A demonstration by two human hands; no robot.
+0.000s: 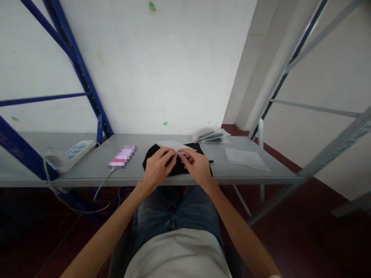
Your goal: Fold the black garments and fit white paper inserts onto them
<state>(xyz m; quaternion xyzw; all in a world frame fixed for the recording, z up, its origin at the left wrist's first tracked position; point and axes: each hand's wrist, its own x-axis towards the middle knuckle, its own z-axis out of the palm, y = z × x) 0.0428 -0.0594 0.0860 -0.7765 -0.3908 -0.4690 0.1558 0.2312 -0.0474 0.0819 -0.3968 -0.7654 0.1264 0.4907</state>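
Observation:
A black piece of fabric (150, 156) lies on the grey table (130, 174) right in front of me. A white sheet of paper (174, 145) rests on its far part. My left hand (158, 166) lies on the fabric with fingers curled, pinching the near edge of the paper. My right hand (197, 164) is beside it, fingers bent, also pinching that paper edge. The two hands almost touch at the fingertips.
A phone (121, 157) on a white cable lies left of the fabric. Further left stands a white device with blue buttons (74, 151). A stack of clear packets (211, 135) and a flat sheet (246, 158) lie to the right. Blue and grey rack struts frame both sides.

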